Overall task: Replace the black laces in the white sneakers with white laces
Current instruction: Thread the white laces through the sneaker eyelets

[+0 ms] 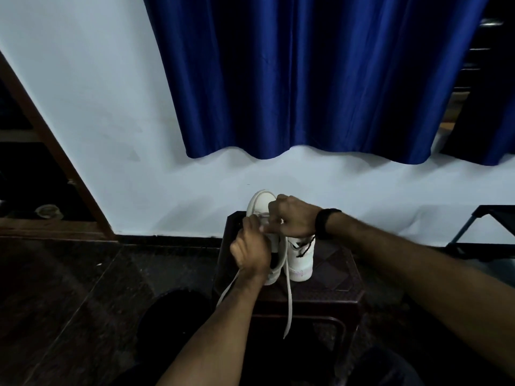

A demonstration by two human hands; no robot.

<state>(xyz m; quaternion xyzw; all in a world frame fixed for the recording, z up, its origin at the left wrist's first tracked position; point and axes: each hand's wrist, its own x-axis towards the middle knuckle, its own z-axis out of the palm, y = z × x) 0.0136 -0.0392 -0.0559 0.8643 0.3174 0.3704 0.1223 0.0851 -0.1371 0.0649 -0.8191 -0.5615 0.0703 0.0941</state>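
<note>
Two white sneakers stand on a dark stool (340, 277). The left sneaker (260, 200) points its toe to the wall, and a white lace (288, 296) runs from it with two ends hanging over the stool's front. My left hand (250, 249) and my right hand (292, 218) meet over its eyelets, fingers curled and pinching the white lace. The right sneaker (302, 263) shows under my right wrist, with a black lace (306, 247) dangling on its side. The eyelets themselves are hidden by my hands.
A white wall and a blue curtain (306, 79) rise behind the stool. A dark wooden frame (55, 151) stands at the left, a black metal frame (473, 227) at the right. The floor is dark stone.
</note>
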